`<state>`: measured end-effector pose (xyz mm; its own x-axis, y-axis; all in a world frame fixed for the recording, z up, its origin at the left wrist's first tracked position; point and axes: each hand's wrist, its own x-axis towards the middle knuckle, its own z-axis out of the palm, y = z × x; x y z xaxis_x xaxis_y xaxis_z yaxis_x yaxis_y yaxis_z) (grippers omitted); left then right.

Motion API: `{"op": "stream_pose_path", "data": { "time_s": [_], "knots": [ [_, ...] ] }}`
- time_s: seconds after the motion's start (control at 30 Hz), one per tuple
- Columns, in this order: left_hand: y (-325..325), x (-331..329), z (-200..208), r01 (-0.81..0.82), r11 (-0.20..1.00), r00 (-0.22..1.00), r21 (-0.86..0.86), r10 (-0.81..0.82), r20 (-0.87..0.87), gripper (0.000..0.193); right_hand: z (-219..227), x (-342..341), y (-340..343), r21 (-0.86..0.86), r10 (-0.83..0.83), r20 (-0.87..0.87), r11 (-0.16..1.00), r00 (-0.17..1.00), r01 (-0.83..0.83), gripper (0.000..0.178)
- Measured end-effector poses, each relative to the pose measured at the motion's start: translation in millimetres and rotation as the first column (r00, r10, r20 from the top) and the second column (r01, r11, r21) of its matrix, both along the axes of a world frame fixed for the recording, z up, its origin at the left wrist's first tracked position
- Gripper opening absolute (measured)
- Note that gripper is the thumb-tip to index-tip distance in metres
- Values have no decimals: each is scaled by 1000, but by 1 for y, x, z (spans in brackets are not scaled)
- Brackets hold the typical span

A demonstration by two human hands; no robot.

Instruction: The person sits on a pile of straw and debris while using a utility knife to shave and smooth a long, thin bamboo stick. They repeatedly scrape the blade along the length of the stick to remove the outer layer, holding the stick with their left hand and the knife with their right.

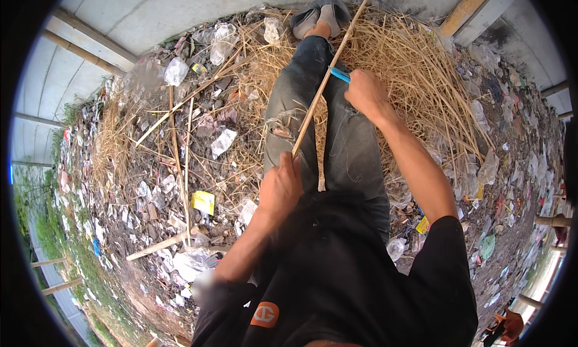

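Observation:
My left hand (280, 185) is closed around the near end of a long, thin bamboo strip (318, 95), which slants up and to the right across my legs past my feet. Farther along, my right hand (366, 95) grips a blue-handled utility knife (340, 75). The knife's front end meets the strip's right side; the blade itself is too small to make out. A pile of straw-like shavings (391, 52) lies beside and beyond my right leg. My legs, in worn dark trousers (355, 148), stretch forward beneath the strip.
Litter covers the ground, with a yellow packet (203, 202) and a white plastic bag (192, 264) at left. Loose bamboo sticks (178, 148) lie left of my legs. A grey panel wall (162, 12) with a bamboo post (468, 9) stands beyond my feet.

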<state>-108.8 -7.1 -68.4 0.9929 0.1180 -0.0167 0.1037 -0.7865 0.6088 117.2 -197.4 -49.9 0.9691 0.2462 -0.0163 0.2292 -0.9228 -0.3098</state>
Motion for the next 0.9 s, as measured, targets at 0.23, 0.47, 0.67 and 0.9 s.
{"op": "stream_pose_path", "data": {
  "time_s": [0.23, 0.47, 0.67, 0.9],
  "knots": [
    [12, -1, 8, -47, 994, 999, 101, 45, 20, 17, 1, -32, 27, 18, 133, -20, 991, 991, -132, 17],
    [14, -57, 20, 29, 995, 1000, 100, -30, 0, 23, -11, 47, -26, -48, -75, 138, 995, 988, 83, 16],
    [23, -41, 42, 36, 999, 997, -27, -38, -65, 20, -11, 44, -13, 175, -190, 84, 969, 978, 174, 16],
    [38, -37, 42, 23, 963, 979, -268, -76, -190, 26, -50, 41, -25, 676, 12, -110, 734, 994, 66, 19]
  ]
}}
